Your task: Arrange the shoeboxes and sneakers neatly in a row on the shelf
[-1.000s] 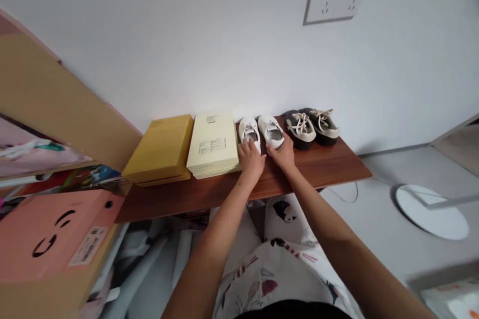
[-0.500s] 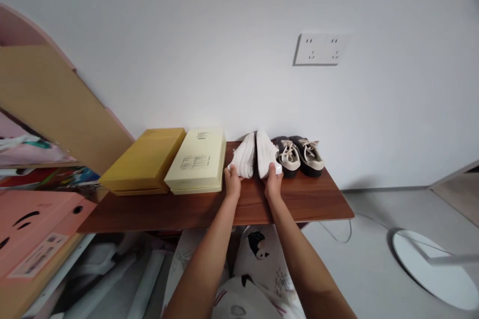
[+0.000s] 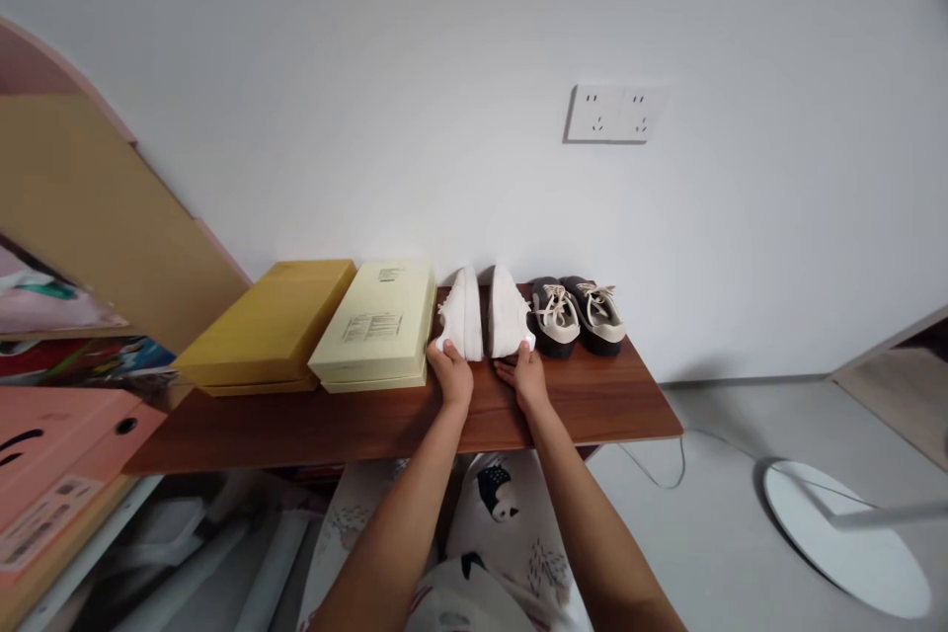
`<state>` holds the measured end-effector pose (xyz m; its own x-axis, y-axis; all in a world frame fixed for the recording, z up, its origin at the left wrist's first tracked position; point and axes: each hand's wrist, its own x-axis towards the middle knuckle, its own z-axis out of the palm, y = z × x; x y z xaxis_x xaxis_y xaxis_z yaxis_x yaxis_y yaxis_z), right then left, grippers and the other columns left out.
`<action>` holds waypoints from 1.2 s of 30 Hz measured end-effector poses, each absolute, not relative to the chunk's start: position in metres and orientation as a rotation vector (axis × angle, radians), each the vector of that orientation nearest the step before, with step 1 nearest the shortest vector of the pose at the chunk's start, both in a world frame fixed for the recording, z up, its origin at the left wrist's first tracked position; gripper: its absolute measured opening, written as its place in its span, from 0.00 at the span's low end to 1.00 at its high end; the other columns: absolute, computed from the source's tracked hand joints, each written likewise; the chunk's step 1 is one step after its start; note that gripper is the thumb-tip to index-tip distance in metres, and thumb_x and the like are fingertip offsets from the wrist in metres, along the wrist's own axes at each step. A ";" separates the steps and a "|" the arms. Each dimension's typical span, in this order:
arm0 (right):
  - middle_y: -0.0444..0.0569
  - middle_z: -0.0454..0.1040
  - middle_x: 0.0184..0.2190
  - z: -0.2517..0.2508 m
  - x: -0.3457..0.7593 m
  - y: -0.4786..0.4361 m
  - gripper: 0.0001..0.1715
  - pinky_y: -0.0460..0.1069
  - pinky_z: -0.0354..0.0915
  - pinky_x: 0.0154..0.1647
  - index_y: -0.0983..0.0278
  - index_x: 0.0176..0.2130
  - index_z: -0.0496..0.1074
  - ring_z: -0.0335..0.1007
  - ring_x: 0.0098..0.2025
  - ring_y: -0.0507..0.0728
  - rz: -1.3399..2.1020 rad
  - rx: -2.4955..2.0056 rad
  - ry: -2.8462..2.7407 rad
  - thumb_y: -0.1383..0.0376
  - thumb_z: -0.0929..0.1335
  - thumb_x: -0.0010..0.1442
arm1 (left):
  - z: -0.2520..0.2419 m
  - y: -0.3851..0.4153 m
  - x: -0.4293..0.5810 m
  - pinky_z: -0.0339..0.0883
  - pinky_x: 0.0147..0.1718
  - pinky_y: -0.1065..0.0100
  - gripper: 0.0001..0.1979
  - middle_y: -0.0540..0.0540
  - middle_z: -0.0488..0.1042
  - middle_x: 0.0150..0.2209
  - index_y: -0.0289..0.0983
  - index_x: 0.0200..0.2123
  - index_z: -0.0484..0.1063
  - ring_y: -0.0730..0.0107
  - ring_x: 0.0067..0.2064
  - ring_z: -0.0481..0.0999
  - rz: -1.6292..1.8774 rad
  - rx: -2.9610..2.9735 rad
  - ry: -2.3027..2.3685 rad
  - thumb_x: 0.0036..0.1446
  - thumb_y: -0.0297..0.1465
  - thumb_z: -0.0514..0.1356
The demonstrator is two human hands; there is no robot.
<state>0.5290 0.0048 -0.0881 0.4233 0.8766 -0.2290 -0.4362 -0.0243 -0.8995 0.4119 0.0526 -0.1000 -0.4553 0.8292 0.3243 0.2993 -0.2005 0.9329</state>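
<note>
A pair of white sneakers lies on its sides on the brown wooden board, soles facing each other with a narrow gap between. My left hand (image 3: 451, 377) is closed at the heel end of the left white sneaker (image 3: 465, 311), its thumb on the collar. At the right white sneaker (image 3: 507, 313), my right hand (image 3: 525, 377) rests its thumb against the collar; its other fingers stretch out apart below the heel. Directly to the right sit two dark sneakers (image 3: 555, 316) with cream laces and heels.
Left of the white pair are a pale yellow box (image 3: 377, 321) and a mustard-yellow box (image 3: 271, 321). The wooden board (image 3: 355, 425) stands against the wall, below a socket panel (image 3: 611, 114). A pink box (image 3: 66, 444) is at lower left; a round white base (image 3: 844, 538) stands on the floor.
The white sneakers have spread slightly apart and now lie straighter, side by side. My right hand's fingers have stretched out from the heel. The whole view has shifted a little.
</note>
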 end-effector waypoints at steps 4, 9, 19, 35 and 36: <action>0.51 0.77 0.32 -0.095 0.545 -0.035 0.37 0.57 0.74 0.37 0.66 0.63 0.56 0.76 0.30 0.59 0.725 -1.405 -0.808 0.47 0.63 0.64 | -0.097 0.030 0.408 0.56 0.64 0.49 0.22 0.28 0.60 0.61 0.31 0.60 0.58 0.52 0.65 0.61 1.743 1.499 1.605 0.64 0.28 0.51; 0.62 0.72 0.48 -0.076 0.629 -0.053 0.31 0.64 0.62 0.56 0.67 0.55 0.67 0.67 0.52 0.66 -0.194 -1.607 -0.938 0.48 0.62 0.63 | -0.102 -0.011 0.390 0.65 0.58 0.51 0.30 0.28 0.55 0.64 0.34 0.66 0.52 0.52 0.62 0.67 1.604 1.651 1.445 0.62 0.26 0.53; 0.62 0.68 0.53 -0.082 0.703 -0.003 0.40 0.60 0.61 0.56 0.66 0.55 0.62 0.64 0.55 0.67 -0.048 -1.716 -0.949 0.43 0.68 0.54 | -0.078 -0.049 0.470 0.73 0.50 0.58 0.24 0.34 0.58 0.63 0.41 0.64 0.58 0.64 0.51 0.76 1.293 2.007 1.058 0.65 0.29 0.52; 0.55 0.74 0.43 -0.087 0.723 -0.008 0.31 0.54 0.64 0.49 0.63 0.48 0.62 0.70 0.45 0.60 0.211 -1.639 -0.473 0.41 0.58 0.62 | -0.053 0.029 0.574 0.73 0.39 0.64 0.16 0.43 0.72 0.39 0.35 0.45 0.67 0.66 0.38 0.77 1.106 1.429 1.216 0.69 0.41 0.48; 0.56 0.73 0.44 -0.088 0.723 -0.008 0.31 0.55 0.64 0.49 0.63 0.49 0.62 0.70 0.46 0.61 0.207 -1.650 -0.482 0.41 0.57 0.63 | -0.061 0.027 0.574 0.73 0.36 0.67 0.17 0.45 0.72 0.37 0.35 0.46 0.66 0.69 0.34 0.77 1.098 1.330 1.167 0.69 0.42 0.47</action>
